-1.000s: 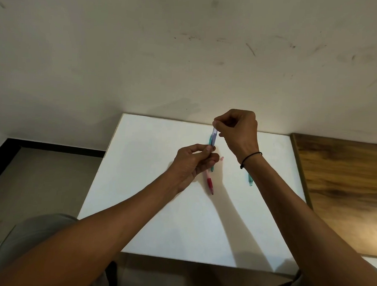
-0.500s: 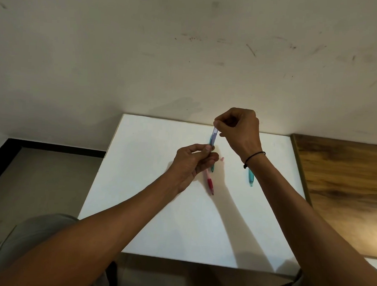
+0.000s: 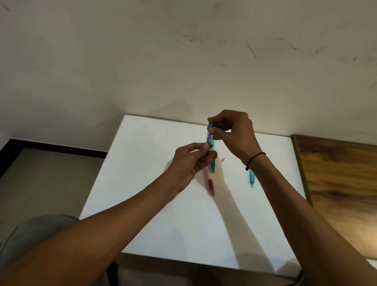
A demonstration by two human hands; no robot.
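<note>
Left hand (image 3: 191, 162): fingers curled round the lower end of the blue pen (image 3: 209, 137), above the white table (image 3: 158, 207).
Blue pen: near upright, in the air between both hands.
Red pen (image 3: 210, 183): flat on the table, just beside a green pen (image 3: 213, 166).
Pink bit (image 3: 223, 159): loose, near them.
Right hand (image 3: 236, 134): fingertips pinch the blue pen's top.
Teal pen (image 3: 251, 179): lies under the right wrist.
Wooden top (image 3: 344, 194): far right.

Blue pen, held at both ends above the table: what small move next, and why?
Probably pull the top end off with the right hand while the left hand steadies the barrel: the blue pen stands near upright, pinched at its top and gripped at its bottom, above the white table.
</note>
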